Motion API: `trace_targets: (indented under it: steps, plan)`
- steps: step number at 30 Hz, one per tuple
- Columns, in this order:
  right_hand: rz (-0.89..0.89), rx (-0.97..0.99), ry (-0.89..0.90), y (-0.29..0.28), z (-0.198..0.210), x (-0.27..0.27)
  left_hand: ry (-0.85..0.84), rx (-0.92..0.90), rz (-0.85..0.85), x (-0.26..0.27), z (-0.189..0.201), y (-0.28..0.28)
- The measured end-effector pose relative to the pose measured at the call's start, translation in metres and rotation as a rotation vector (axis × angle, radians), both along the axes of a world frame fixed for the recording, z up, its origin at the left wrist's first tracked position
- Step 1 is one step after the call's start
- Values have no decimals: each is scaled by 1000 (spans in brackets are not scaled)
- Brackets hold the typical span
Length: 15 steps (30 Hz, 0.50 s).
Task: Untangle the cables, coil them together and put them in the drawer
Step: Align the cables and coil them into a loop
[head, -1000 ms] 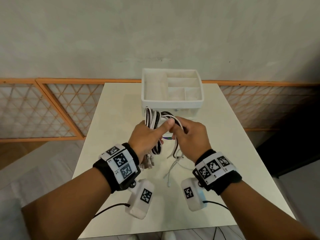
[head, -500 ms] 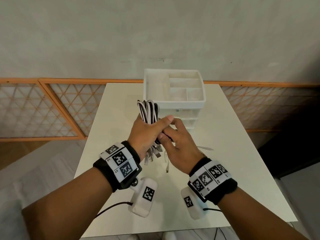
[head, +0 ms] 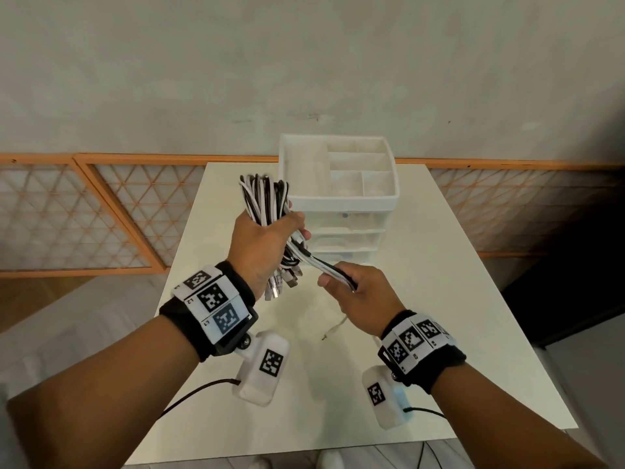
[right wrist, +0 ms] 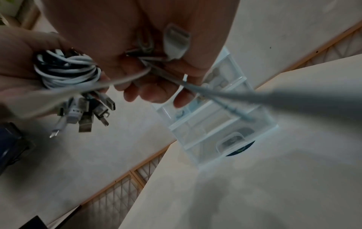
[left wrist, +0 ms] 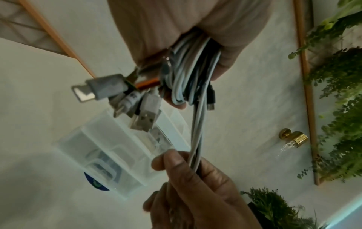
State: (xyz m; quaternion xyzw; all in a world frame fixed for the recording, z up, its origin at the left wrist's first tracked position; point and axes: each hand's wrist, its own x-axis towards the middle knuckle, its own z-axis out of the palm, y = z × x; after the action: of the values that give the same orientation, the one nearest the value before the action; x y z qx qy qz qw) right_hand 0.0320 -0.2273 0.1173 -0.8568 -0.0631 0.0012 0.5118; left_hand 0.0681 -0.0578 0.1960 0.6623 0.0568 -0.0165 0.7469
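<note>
R hand (head: 355, 289) nearest cam, fingers curled round the loose tails (head: 333, 270) of a few white/blk cables, pulled taut toward the coil. One loose end (head: 333, 331) hangs under it w/ plug just above the bench (head: 456, 299). L hand (head: 260, 245) a bit further, fist clenched round the coil (head: 263, 198), which is up in the air, loops sticking up past the thumb, plugs (head: 282, 282) dangling below the palm. Behind both: drawer unit (head: 341, 225) at far end of bench, top tray open, drawers look closed from head view.

Step, prob: wrapping tails round the coil to bind it.

Risks:
- Tails under tension; if R hand pulls too hard, loops could slide out of L fist and coil springs open → re-tangle.
- Dangling plugs may snag in the wrap or catch the drawer lip later.
- Hanging end may get left out of the bundle and drag on the bench.
- Both hands busy, no drawer open yet; opening one means one-hand hold on coil, could loosen.
- Coil looks bulky vs. shallow drawers, fit uncertain.
</note>
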Motion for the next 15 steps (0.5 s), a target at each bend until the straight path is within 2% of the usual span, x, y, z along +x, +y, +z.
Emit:
trace_targets:
  steps: [2, 4, 5, 8, 11, 15]
  plan:
    - [12, -3, 107, -4, 6, 0, 10, -94, -73, -1, 3, 6]
    - [33, -95, 250, -12, 10, 4, 21, -203, -248, 0, 5, 14]
    - [42, -164, 298, -16, 12, 8, 19, -180, -360, -2, 6, 16]
    - [48, -407, 274, -20, 27, 20, 0, 175, -640, -16, 6, 12]
    - [6, -578, 161, -13, 40, 26, -1, 490, -685, -26, 1, -1]
    - [-15, -630, 33, -6, 49, 31, -10, 540, -628, -29, -7, -12]
